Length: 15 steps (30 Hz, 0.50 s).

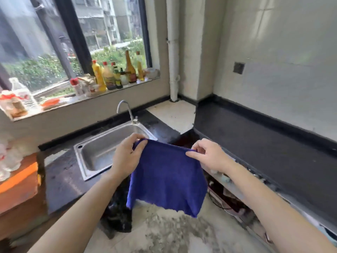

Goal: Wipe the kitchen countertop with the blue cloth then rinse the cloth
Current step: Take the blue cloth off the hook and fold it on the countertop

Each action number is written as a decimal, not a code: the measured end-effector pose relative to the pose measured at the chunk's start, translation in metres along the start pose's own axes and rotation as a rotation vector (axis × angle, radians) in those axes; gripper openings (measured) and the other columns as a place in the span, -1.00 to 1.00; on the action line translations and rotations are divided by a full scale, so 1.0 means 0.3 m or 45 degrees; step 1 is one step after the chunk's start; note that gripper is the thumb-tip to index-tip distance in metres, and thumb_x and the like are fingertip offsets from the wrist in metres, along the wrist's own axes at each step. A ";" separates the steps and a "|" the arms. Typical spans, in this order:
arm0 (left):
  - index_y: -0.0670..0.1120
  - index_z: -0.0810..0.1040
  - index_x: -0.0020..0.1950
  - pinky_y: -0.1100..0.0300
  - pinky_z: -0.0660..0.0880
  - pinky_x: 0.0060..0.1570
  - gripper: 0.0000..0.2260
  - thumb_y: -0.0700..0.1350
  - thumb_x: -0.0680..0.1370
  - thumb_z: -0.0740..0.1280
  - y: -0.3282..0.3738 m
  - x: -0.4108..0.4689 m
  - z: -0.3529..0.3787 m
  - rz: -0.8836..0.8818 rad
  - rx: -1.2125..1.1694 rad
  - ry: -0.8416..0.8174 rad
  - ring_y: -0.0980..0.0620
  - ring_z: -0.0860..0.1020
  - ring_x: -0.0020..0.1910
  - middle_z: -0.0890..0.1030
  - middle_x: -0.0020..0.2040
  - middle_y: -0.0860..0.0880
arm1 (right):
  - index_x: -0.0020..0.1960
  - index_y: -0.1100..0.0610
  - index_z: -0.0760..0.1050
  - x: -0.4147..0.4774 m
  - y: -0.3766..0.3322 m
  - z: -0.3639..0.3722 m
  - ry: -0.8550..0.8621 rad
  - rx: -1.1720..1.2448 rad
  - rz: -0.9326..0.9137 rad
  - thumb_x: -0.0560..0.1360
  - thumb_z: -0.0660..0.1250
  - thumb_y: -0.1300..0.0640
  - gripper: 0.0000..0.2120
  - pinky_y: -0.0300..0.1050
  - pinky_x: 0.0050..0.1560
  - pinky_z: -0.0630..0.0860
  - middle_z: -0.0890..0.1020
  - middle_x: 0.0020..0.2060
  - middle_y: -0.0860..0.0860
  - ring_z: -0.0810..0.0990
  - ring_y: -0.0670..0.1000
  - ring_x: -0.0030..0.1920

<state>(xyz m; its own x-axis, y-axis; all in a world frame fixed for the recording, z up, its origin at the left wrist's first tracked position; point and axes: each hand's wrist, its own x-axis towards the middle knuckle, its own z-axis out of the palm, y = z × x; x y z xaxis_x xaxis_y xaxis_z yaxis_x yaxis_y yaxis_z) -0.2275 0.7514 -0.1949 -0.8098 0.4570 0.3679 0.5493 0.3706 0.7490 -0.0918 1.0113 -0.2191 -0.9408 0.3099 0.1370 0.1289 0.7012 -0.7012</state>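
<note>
1. Two bare forearms reach in from the bottom edge; the left hand (127,157) and right hand (209,156) each pinch a top corner of the deep blue, fuzzy rectangular cloth (167,178) between thumb and fingers.
2. The cloth hangs flat and spread out in the air, its top edge slightly sagging between the hands, its lower edge uneven and curling at the right corner.
3. Its held edge runs left to right; its faces are upright, hanging downward.
4. It hangs over the floor, just right of the stainless steel sink (102,152) set in the dark stone desk (264,143).
</note>
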 end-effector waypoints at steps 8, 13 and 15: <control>0.14 0.53 0.00 0.07 0.46 0.00 -0.90 -0.08 0.63 0.30 0.184 0.230 0.575 0.204 -0.013 -0.296 0.03 0.54 -0.03 0.59 -0.11 0.21 | -0.27 -0.01 0.50 -0.104 0.471 -0.336 0.066 0.085 0.387 0.40 0.48 -0.26 -0.65 -0.21 -0.24 0.36 0.54 -0.35 -0.15 0.45 -0.16 -0.35; 0.28 0.48 -0.05 0.24 0.44 -0.08 -0.75 -0.11 0.66 0.26 0.185 0.424 0.849 0.236 -0.054 -0.426 0.19 0.53 -0.07 0.57 -0.10 0.28 | -0.20 0.09 0.51 -0.070 0.682 -0.422 -0.029 0.209 0.528 0.48 0.46 -0.11 -0.70 -0.22 -0.26 0.37 0.53 -0.40 -0.11 0.42 -0.13 -0.39; 0.26 0.48 -0.04 0.32 0.40 -0.09 -0.76 -0.12 0.66 0.25 0.171 0.522 0.969 0.244 -0.079 -0.474 0.26 0.53 -0.05 0.57 -0.08 0.27 | -0.20 0.05 0.50 -0.039 0.771 -0.443 0.038 0.209 0.580 0.47 0.46 -0.13 -0.72 -0.18 -0.22 0.39 0.55 -0.35 -0.06 0.43 -0.12 -0.34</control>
<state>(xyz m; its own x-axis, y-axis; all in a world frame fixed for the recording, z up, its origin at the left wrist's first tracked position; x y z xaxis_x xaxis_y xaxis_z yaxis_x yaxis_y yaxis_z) -0.2662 1.0770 -0.2592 -0.5585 0.7778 0.2883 0.6601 0.2062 0.7224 -0.0094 1.2553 -0.2901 -0.7905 0.5820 -0.1908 0.4720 0.3804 -0.7953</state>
